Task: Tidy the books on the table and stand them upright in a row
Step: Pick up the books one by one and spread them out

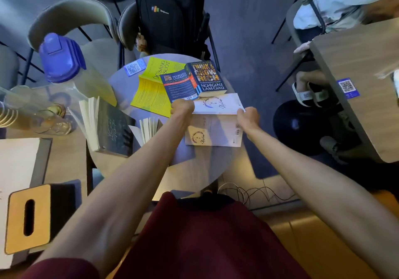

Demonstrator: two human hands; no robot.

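Observation:
A white book [216,114] lies open, face down, on the round table [194,166]. My left hand [182,106] grips its left edge and my right hand [248,116] grips its right edge, both near the spine fold. Behind it a blue book [194,80] lies open, face down, partly on top of a yellow book [151,89] that is also splayed open. At the left a dark book [112,125] lies with its pages fanned up. Another book with fanned pages [149,127] sits beside my left forearm, partly hidden by it.
A big water jug with a purple lid [62,58] and several glasses [43,117] stand at the left. A wooden tissue box [28,218] sits near left. A black backpack [170,13] rests on a chair behind the table. Another person sits at the right by a second table [356,73].

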